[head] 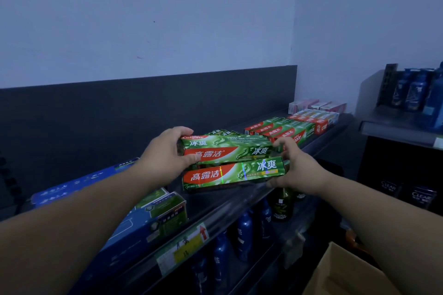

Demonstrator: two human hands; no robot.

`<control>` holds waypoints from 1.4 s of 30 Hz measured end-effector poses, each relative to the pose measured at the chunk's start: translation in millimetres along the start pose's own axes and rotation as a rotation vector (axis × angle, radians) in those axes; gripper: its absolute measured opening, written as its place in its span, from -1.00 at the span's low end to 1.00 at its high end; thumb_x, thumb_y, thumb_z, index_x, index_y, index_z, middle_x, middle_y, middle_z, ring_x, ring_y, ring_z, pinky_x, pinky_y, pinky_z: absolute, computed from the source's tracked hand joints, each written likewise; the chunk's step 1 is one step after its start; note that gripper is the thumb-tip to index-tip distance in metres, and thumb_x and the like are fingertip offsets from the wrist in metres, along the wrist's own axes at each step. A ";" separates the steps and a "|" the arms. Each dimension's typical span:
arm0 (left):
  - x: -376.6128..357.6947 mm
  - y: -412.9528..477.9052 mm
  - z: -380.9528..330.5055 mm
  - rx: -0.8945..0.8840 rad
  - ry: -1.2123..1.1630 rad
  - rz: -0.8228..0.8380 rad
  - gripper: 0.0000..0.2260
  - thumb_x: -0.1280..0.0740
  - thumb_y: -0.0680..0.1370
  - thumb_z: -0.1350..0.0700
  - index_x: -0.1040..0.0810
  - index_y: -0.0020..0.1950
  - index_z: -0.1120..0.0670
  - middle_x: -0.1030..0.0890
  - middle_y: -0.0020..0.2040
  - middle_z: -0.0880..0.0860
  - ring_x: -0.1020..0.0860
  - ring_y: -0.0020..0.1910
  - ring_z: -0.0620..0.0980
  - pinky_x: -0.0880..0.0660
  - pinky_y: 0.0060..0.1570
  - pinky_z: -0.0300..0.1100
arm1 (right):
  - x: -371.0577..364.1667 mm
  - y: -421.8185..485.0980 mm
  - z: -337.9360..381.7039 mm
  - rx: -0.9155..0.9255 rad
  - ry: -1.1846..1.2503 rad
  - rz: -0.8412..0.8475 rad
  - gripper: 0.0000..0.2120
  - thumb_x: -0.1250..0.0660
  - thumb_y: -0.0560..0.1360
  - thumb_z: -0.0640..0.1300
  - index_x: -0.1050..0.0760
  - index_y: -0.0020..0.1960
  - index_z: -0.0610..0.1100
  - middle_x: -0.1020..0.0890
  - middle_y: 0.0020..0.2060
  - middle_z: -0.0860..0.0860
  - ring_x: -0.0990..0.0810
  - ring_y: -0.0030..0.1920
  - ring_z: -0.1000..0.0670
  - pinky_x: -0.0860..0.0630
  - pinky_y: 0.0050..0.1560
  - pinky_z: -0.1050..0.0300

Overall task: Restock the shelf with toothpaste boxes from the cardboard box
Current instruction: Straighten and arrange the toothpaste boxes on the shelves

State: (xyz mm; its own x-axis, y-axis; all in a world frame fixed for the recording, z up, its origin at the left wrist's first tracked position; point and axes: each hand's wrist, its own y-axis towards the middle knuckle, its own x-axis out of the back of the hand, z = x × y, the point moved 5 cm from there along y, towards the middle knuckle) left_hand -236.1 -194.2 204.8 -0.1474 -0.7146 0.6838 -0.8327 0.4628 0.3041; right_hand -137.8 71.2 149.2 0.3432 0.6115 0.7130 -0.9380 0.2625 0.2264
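Your left grip [167, 148] curled round left end of upper toothpaste box [227, 148]. Your right grip [297, 165] clasps right ends of that box and of lower toothpaste box [235, 173] touching just beneath. Both boxes lengthwise over front of shelf [239, 203]. Row of green boxes [280, 130] far right. Blue boxes [84, 184] near left. Bottles [244, 230] below shelf. Cardboard box [347, 273] near right, low.

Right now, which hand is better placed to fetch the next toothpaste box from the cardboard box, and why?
Right. The cardboard box lies low on the right, below the right hand; the left hand grips a green toothpaste box farther from it.
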 end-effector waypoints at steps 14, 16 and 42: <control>-8.2 -1.7 2.4 0.540 -0.647 0.046 -0.83 -0.30 0.59 0.07 -0.54 0.08 0.14 -0.63 -0.05 0.21 -0.67 -0.22 0.10 -0.65 -0.28 -0.06 | 55.1 4.0 -44.1 -0.176 0.785 -0.065 -0.17 -0.49 0.36 -0.18 -0.18 0.54 -0.12 -0.45 0.35 -0.18 -0.62 0.11 -0.07 -0.55 0.14 0.05; -12.6 -3.7 1.7 0.569 -0.658 0.071 -0.85 -0.28 0.60 0.07 -0.53 0.08 0.13 -0.62 -0.06 0.22 -0.67 -0.30 0.11 -0.64 -0.34 -0.07 | 67.6 6.4 -53.3 -0.180 0.872 -0.107 0.00 -0.63 0.17 -0.04 -0.26 0.51 -0.12 -0.52 0.30 -0.17 -0.64 0.09 -0.06 -0.61 0.06 0.06; -68.0 12.8 7.3 0.710 -0.631 0.190 -0.66 -0.28 0.60 0.12 -0.30 0.32 0.18 -0.61 0.09 0.20 -0.64 -0.02 0.13 -0.63 -0.24 0.07 | 83.7 16.9 -64.3 -0.118 1.003 -0.314 -0.44 -0.42 0.42 -0.03 -0.41 0.39 -0.09 -0.69 -0.09 -0.03 -0.65 -0.15 0.01 -0.58 -0.25 0.15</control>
State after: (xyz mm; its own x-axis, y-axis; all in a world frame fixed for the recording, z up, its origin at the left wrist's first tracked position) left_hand -240.6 -143.5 157.4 -0.3997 -0.9066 0.1355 -0.8634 0.3227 -0.3878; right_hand -121.8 174.8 170.0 0.5034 0.8262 -0.2530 -0.8077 0.5540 0.2018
